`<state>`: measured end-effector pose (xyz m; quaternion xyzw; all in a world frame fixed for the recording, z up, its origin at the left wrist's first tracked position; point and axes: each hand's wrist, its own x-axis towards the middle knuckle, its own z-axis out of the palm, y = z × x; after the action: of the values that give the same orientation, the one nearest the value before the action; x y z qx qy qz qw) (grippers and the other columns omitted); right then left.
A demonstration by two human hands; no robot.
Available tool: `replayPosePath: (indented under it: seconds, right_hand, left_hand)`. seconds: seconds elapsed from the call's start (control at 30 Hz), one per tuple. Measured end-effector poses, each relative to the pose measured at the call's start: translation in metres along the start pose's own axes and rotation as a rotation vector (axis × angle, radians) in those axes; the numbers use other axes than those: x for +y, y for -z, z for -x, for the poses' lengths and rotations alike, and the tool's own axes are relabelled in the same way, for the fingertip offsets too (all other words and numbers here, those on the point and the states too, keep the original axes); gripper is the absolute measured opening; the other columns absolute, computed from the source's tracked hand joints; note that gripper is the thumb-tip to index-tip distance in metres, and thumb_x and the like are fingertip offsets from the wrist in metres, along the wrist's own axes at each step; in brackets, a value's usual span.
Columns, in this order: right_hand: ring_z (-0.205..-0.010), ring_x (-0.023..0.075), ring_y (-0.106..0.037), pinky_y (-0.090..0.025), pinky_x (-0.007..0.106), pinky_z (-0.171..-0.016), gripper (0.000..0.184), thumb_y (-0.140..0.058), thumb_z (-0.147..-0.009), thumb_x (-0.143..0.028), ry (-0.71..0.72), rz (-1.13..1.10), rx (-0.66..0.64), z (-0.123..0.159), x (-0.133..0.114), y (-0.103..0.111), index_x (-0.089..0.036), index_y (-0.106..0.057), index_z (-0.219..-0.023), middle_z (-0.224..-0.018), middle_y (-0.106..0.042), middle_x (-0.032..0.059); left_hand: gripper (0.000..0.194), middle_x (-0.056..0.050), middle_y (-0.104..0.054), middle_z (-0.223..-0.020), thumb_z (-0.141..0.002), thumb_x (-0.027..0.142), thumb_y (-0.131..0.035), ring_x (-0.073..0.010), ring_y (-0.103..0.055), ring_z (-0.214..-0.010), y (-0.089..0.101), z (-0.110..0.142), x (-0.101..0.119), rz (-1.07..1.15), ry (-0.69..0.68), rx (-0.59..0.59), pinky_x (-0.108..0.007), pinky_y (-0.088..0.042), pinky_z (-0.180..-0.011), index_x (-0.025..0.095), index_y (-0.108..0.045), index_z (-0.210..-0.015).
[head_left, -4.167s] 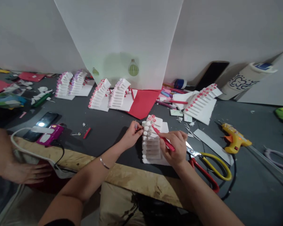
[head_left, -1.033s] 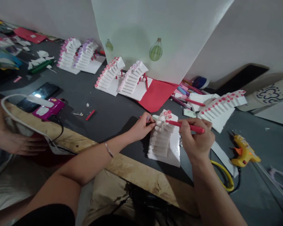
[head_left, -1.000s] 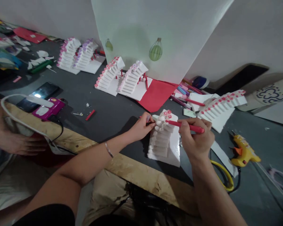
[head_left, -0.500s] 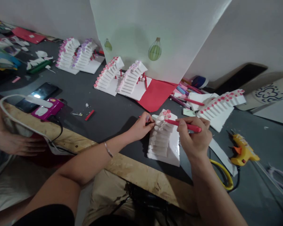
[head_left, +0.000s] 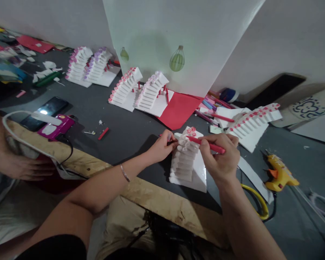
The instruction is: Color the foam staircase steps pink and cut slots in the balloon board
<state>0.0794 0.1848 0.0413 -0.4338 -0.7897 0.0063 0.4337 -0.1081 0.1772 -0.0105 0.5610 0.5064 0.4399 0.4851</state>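
Note:
A small white model staircase (head_left: 182, 164) on a white base sits near the table's front edge. Small white rosettes line its left side, and a few at the top have red marks. My right hand (head_left: 222, 153) is closed around a red marker pen (head_left: 212, 146), its tip at the upper rosettes. At the staircase's upper left edge, my left hand (head_left: 162, 146) is closed, thumb and fingertips pinched against it. A bit of red shows just behind that hand; what it belongs to is hidden.
Finished-looking model staircases (head_left: 153, 90) stand along the back, another (head_left: 253, 121) to the right. A yellow glue gun (head_left: 280, 173) lies at right. Left are a magenta power adapter (head_left: 56, 126), a phone (head_left: 54, 106) and another person's hand (head_left: 24, 164). Red paper (head_left: 178, 108) lies behind.
My right hand and the marker have shifted slightly left, the tip moving a little across the upper rosettes. My left hand stays at the staircase's edge.

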Motion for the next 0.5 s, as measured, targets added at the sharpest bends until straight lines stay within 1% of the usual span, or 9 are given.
replayPosePath:
  seconds: [0.1, 0.2, 0.27, 0.4, 0.5]
  right_hand:
    - [-0.062, 0.0173, -0.057, -0.039, 0.04, -0.078, 0.017, -0.056, -0.09, -0.025, 0.006, 0.008, 0.016, -0.0004, -0.0001, 0.001, -0.024, -0.059, -0.073, -0.066, -0.067, -0.0028]
    - [-0.064, 0.0172, -0.059, -0.038, 0.039, -0.08, 0.013, -0.055, -0.09, -0.025, 0.037, 0.009, -0.008, -0.001, -0.0007, 0.0005, -0.024, -0.061, -0.078, -0.07, -0.068, -0.0027]
    - [-0.062, 0.0165, -0.058, -0.038, 0.038, -0.078, 0.013, -0.056, -0.09, -0.025, 0.064, 0.008, -0.018, -0.0014, -0.0008, 0.0001, -0.024, -0.06, -0.078, -0.068, -0.068, -0.0031]
    - [-0.058, 0.0152, -0.055, -0.037, 0.038, -0.077, 0.018, -0.056, -0.089, -0.022, 0.093, 0.008, 0.009, -0.0016, 0.0006, 0.0, -0.024, -0.054, -0.071, -0.062, -0.064, -0.0044]
    - [-0.061, 0.0155, -0.057, -0.038, 0.038, -0.078, 0.014, -0.056, -0.089, -0.022, 0.081, 0.009, 0.031, -0.0015, 0.0019, -0.0013, -0.024, -0.057, -0.075, -0.066, -0.067, -0.0034]
  left_hand:
    - [0.02, 0.004, -0.048, -0.077, -0.08, 0.02, -0.057, -0.0124, -0.046, -0.073, -0.0005, -0.0001, -0.0018, 0.027, 0.0, 0.0, -0.027, -0.04, -0.07, 0.023, -0.037, -0.08]
    - [0.023, 0.004, -0.048, -0.076, -0.08, 0.018, -0.058, -0.0124, -0.047, -0.073, -0.0017, -0.0002, -0.0043, 0.069, 0.006, 0.01, -0.027, -0.041, -0.07, 0.023, -0.036, -0.08]
    - [0.024, 0.004, -0.049, -0.076, -0.08, 0.016, -0.058, -0.0125, -0.048, -0.073, -0.0025, -0.0001, -0.0056, 0.095, 0.016, 0.01, -0.027, -0.041, -0.069, 0.023, -0.036, -0.08]
    - [0.023, 0.004, -0.05, -0.078, -0.08, 0.015, -0.057, -0.0122, -0.049, -0.071, -0.0029, 0.0006, -0.0062, 0.144, 0.036, -0.003, -0.028, -0.042, -0.068, 0.023, -0.036, -0.08]
    - [0.022, 0.003, -0.052, -0.08, -0.08, 0.015, -0.057, -0.0128, -0.05, -0.074, -0.0022, 0.0013, -0.0062, 0.139, 0.028, -0.007, -0.028, -0.042, -0.07, 0.023, -0.036, -0.08]
